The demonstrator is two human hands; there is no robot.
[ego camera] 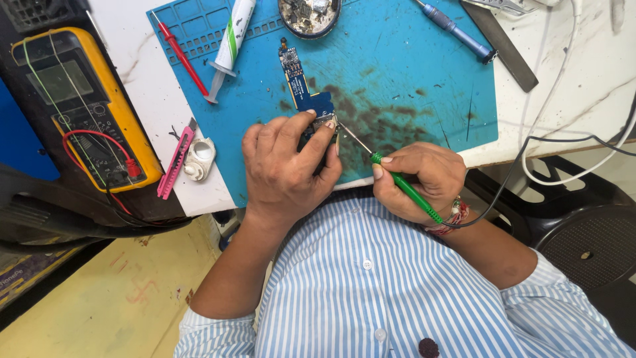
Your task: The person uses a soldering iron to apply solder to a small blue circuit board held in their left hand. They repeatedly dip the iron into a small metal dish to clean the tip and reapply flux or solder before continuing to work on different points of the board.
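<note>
Left hand grips narrow blue circuit board; right hand clasps slim green soldering iron.

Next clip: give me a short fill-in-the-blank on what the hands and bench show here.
1. The left hand presses down on a small ____ circuit board.
2. The right hand holds a tool with a ____ handle, its thin tip at the board.
3. The board lies on a ____ mat.
4. The yellow multimeter sits on the ____ side of the mat.

Missing words: blue; green; blue; left
</note>
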